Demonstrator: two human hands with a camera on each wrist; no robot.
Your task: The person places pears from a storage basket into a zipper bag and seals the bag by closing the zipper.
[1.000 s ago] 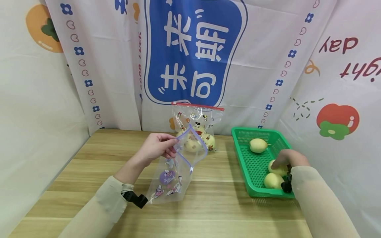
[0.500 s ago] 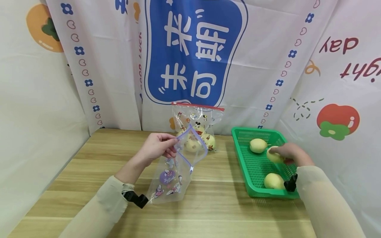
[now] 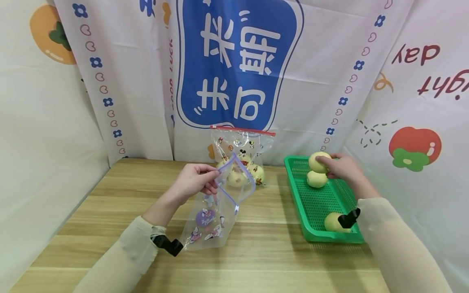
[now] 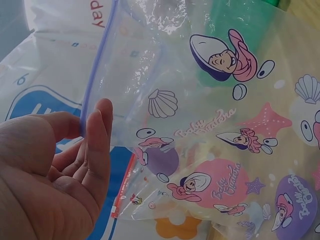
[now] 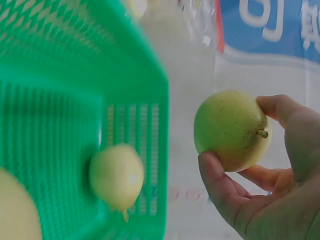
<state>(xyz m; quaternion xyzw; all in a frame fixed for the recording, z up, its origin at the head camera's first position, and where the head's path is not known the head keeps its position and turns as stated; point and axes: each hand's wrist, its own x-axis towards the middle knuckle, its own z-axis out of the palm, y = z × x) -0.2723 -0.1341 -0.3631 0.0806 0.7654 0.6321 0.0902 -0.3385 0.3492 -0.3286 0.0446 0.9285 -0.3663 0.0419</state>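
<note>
My left hand (image 3: 198,179) pinches the purple zip edge of a clear zip bag (image 3: 209,221) printed with cartoon oysters, seen close up in the left wrist view. The bag's mouth gapes in a diamond shape toward the right. My right hand (image 3: 344,167) grips a pale yellow-green pear (image 3: 319,162) between thumb and fingers, raised above the far end of the green basket (image 3: 301,203). In the right wrist view its short stem faces the camera. Two more pears stay in the basket, a far pear (image 3: 316,179) and a near pear (image 3: 335,222).
Behind the held bag stands another clear zip bag (image 3: 264,142) with a red slider top and several pears inside. Both rest on a wooden table (image 3: 271,252). Printed white cloth (image 3: 311,81) hangs along the back and both sides.
My right hand has lifted a pear from the basket's near part and carried it up toward the far end. My left hand and the bag stay in place.
</note>
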